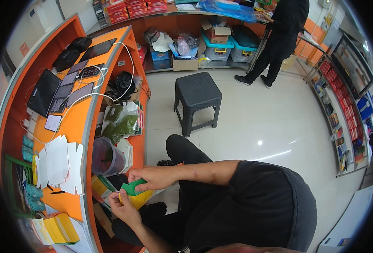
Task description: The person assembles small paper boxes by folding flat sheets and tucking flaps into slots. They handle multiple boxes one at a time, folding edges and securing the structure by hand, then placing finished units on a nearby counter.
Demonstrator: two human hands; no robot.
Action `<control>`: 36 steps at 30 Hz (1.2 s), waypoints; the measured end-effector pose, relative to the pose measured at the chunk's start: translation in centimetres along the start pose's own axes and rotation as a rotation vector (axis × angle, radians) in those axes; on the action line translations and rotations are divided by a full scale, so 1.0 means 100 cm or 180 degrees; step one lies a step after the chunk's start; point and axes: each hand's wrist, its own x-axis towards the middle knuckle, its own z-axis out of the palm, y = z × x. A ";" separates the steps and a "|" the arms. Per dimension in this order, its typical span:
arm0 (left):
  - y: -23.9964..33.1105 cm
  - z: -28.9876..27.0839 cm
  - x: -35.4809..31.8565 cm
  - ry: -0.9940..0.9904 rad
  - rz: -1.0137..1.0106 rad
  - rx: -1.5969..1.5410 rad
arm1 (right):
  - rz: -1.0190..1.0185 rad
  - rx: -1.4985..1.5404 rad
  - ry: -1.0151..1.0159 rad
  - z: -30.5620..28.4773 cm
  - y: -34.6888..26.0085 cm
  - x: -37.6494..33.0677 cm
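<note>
My right hand [145,178] grips a small flat green piece [132,188], paper or card by its look, with its fingers bent over the far edge. My left hand [125,206] pinches the near edge of the same piece, next to a yellow part. A yellow sheet or bag [141,200] spreads just beneath the green piece; I cannot tell whether the two are joined. Both hands are over my lap, beside the open shelf under the orange counter. A clear plastic tub [107,157] stands on that shelf, close to my right hand.
The orange counter [77,126] at the left bears a laptop [44,93], phones, cables, white papers [61,162] and a yellow box [61,227]. A dark stool [198,90] stands ahead on the tiled floor. Another person [275,42] stands by the far bench; display shelves [342,114] line the right.
</note>
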 end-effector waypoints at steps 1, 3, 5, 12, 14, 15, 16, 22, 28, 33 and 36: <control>-0.004 0.000 0.000 0.0056 0.0079 -0.0119 | 0.0006 0.0173 0.0014 0.001 0.005 0.000; -0.007 0.002 0.000 0.0175 0.0229 -0.0358 | -0.0218 -0.0107 0.0148 0.005 0.014 0.003; -0.005 0.009 -0.003 0.0282 0.0171 -0.0234 | -0.0371 -0.0345 0.0254 0.009 0.018 0.003; -0.007 0.010 -0.002 0.0673 0.0073 -0.0261 | -0.0597 -0.0445 0.0396 0.020 0.021 0.003; -0.015 0.008 -0.001 0.0745 0.0132 -0.0356 | -0.0918 -0.0713 0.0501 0.025 0.023 0.002; -0.017 0.008 -0.001 0.0780 0.0163 -0.0404 | -0.1206 -0.0939 0.0625 0.029 0.025 0.002; -0.019 0.009 -0.001 0.0712 0.0182 -0.0327 | -0.1494 -0.1166 0.0748 0.031 0.026 0.003; 0.002 0.008 -0.012 0.0094 -0.0262 -0.0312 | -0.1721 -0.1520 0.1203 0.032 0.028 0.004; 0.013 0.000 -0.016 -0.0204 -0.0430 -0.0224 | -0.1863 -0.1316 0.1253 0.034 0.030 0.006; 0.023 -0.005 -0.015 -0.0377 -0.0692 -0.0459 | -0.1834 -0.1487 0.1228 0.039 0.026 0.005; 0.037 -0.004 -0.018 -0.0414 -0.0696 -0.0488 | -0.1801 -0.1481 0.1253 0.036 0.025 0.005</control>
